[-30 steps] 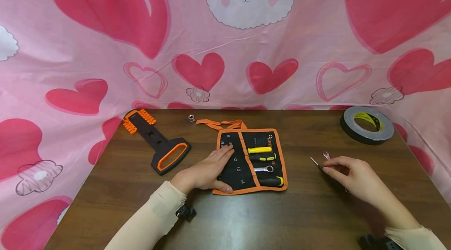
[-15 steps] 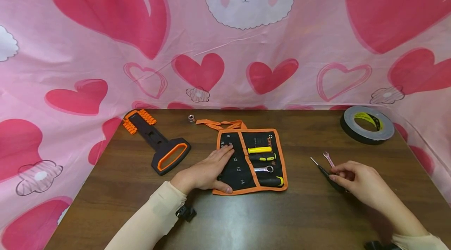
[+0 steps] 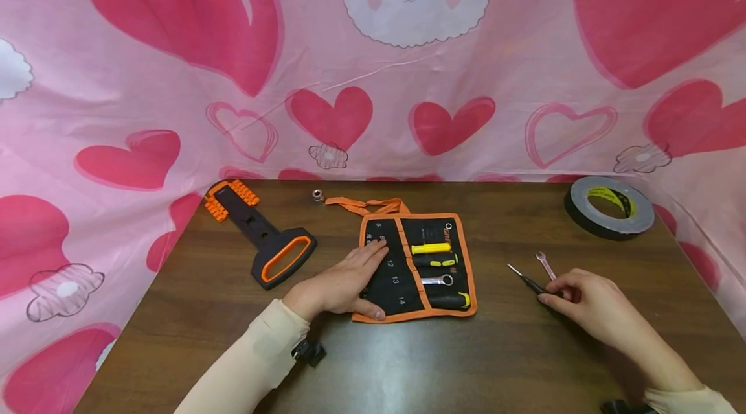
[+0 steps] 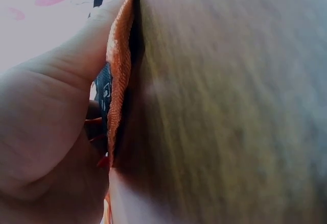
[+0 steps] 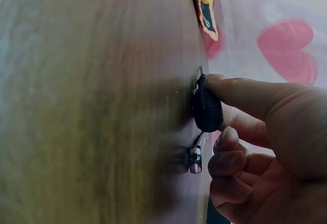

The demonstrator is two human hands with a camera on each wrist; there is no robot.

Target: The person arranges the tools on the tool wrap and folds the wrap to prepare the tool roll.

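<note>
My left hand (image 3: 344, 281) rests spread on the left part of a black tool pouch (image 3: 402, 284) with orange trim. The left wrist view has its thumb (image 4: 84, 50) over the pouch's orange edge (image 4: 118, 60). Tucked in the pouch are a yellow handle (image 3: 431, 249), a ring spanner (image 3: 437, 280) and black-and-yellow handles. At right, my right hand (image 3: 600, 307) pinches a screwdriver (image 3: 527, 280) between thumb and fingers, its shaft pointing left toward the pouch. Its black handle (image 5: 208, 106) shows in the right wrist view. Just beyond lies a small spanner (image 3: 545, 265), partly hidden behind the fingers.
A roll of tape (image 3: 609, 207) lies at the back right of the wooden table (image 3: 443, 362). On the left is a black-and-orange tool (image 3: 262, 232) with a loop handle. A small metal socket (image 3: 317, 195) sits near the pouch's orange strap (image 3: 367, 205). A pink heart-print cloth hangs behind.
My right hand has drawn back slightly, uncovering more of the screwdriver and the small spanner. The screwdriver's tip has since shifted a little left. My left hand stays on the pouch.
</note>
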